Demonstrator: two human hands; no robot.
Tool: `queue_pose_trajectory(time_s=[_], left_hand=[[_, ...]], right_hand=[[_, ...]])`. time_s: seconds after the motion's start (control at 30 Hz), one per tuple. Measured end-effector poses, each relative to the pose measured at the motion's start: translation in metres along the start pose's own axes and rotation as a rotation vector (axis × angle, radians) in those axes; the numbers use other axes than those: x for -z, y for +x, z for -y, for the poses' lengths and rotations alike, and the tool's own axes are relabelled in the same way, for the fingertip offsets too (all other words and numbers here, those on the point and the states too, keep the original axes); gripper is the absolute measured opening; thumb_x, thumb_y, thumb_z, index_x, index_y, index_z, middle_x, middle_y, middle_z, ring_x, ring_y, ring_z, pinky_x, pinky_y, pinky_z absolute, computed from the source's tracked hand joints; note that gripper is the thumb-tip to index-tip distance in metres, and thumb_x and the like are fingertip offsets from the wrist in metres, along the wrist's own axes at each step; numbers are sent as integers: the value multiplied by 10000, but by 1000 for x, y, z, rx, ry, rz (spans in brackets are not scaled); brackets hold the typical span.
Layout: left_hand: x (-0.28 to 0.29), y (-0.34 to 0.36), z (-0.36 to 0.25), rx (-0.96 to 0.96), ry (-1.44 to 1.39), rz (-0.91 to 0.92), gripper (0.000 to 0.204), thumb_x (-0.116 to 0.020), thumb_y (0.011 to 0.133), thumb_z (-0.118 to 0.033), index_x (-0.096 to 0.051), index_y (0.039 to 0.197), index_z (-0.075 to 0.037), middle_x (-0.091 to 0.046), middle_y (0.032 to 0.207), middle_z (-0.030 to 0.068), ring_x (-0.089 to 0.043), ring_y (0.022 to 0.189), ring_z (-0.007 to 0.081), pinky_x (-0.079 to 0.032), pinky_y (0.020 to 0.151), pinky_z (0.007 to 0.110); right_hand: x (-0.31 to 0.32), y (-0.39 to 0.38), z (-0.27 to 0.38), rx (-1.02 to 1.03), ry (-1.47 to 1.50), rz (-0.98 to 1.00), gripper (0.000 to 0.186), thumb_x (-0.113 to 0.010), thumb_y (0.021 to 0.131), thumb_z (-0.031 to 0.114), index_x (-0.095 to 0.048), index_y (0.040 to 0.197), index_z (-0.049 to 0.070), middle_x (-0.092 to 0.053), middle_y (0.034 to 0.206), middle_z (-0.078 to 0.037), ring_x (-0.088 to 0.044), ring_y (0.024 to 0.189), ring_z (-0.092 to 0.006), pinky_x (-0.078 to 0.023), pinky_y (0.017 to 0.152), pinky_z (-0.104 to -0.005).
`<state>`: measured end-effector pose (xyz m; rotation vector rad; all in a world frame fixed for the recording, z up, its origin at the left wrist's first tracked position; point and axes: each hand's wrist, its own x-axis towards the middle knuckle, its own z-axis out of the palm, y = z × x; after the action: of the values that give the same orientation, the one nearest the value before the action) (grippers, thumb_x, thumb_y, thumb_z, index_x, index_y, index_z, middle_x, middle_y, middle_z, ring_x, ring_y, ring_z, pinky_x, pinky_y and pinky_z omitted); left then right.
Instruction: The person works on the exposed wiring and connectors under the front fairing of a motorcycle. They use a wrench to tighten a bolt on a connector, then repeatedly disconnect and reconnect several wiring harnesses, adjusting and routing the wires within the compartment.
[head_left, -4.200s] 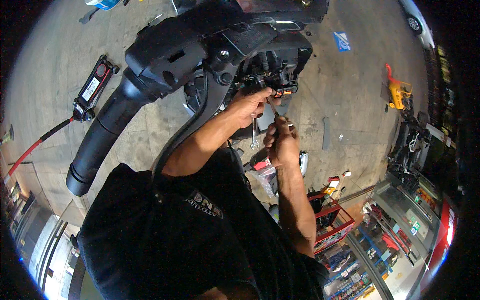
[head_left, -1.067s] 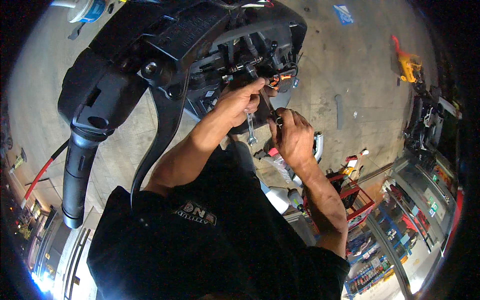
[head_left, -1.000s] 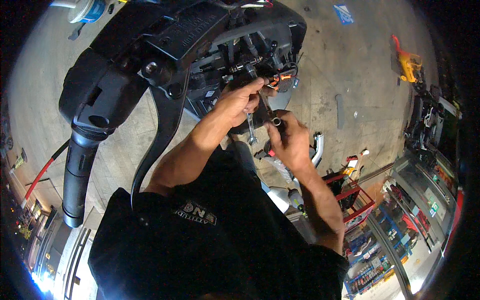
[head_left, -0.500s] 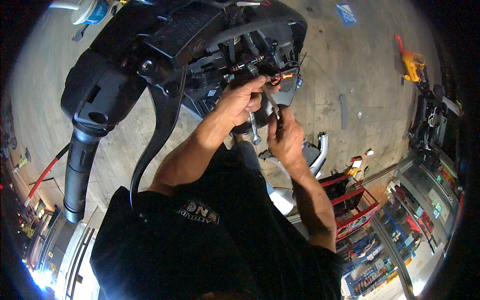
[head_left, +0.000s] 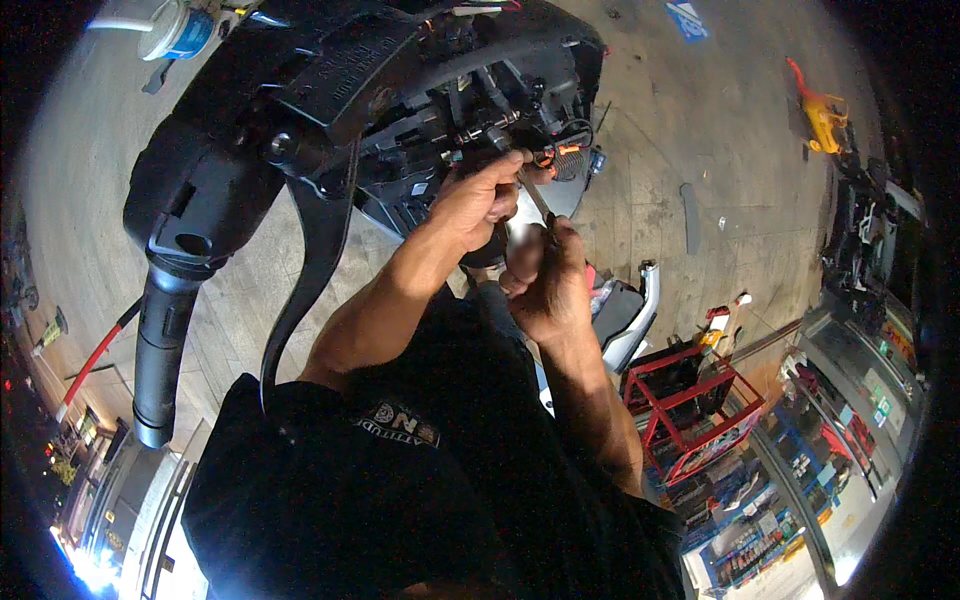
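Apparently mid-step: working slim metal hand tool (head_left: pixel 537 195) at mechanism under exposed black housing (head_left: pixel 545 40) (landmark, all places ref. to it). Steadying upper shank w/ L hand (head_left: pixel 475 205), thumb + forefinger closed on it, at housing's lower edge. Gripping lower end w/ R hand (head_left: pixel 558 285), fingers curled, partly blurred, farther below housing. Can't tell whether seated on a fastener; contact pt. hidden near L fingers. Also noted: bright blurred metal (head_left: pixel 517 225) between hands, below housing, type unclear. Orange-and-dark coiled part (head_left: pixel 568 163) at housing's lower R, near L fingertips. Hand lever (head_left: pixel 318 250) + handlebar grip (head_left: pixel 165 350) to L of housing; red frame (head_left: pixel 695 390) well below, to R.

Next move, judged: prob. calls for firm L support near housing, shank in line w/ mechanism, short controlled R-hand swing, w/ clearance from coiled part. Main risk, est.: slipping off under load, knuckles into housing edge.
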<state>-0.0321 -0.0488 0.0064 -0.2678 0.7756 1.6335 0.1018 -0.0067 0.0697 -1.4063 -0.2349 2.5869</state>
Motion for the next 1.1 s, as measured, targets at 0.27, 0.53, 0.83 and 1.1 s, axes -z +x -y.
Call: queue_pose_trajectory(time_s=[0.27, 0.53, 0.83, 1.1], left_hand=[[-3, -4, 2, 14, -23, -34, 204, -563, 934, -241, -601, 1060, -86, -692, 930, 94, -330, 456, 31, -237, 422, 169], [-3, -6, -4, 57, 7, 3, 287, -539, 941, -288, -557, 1117, -61, -668, 995, 112, -347, 499, 29, -294, 472, 183], [-7, -9, -5, 48, 51, -39, 273, -568, 927, -259, -565, 1116, -61, -678, 945, 108, -359, 488, 31, -283, 444, 186], [1, -3, -1, 33, 16, -4, 255, -580, 922, -245, -557, 1094, -58, -679, 935, 118, -341, 483, 37, -272, 439, 189]], right_hand=[[-3, -1, 29, 977, -1778, -30, 150, -561, 859, 50, -503, 995, 25, -617, 740, -156, -615, 626, -309, -484, 557, -354], [13, -4, 14, 143, -566, 90, 482, -519, 940, 432, -538, 1155, 2, -629, 889, -95, -583, 696, -187, -467, 621, -287], [7, 0, 15, 715, -1287, 109, 140, -560, 902, 143, -545, 910, 4, -588, 711, -91, -558, 611, -195, -463, 548, -363], [22, 3, 6, 248, -680, 33, 391, -524, 953, 402, -588, 1056, 30, -610, 771, -51, -562, 633, -132, -441, 539, -267]])
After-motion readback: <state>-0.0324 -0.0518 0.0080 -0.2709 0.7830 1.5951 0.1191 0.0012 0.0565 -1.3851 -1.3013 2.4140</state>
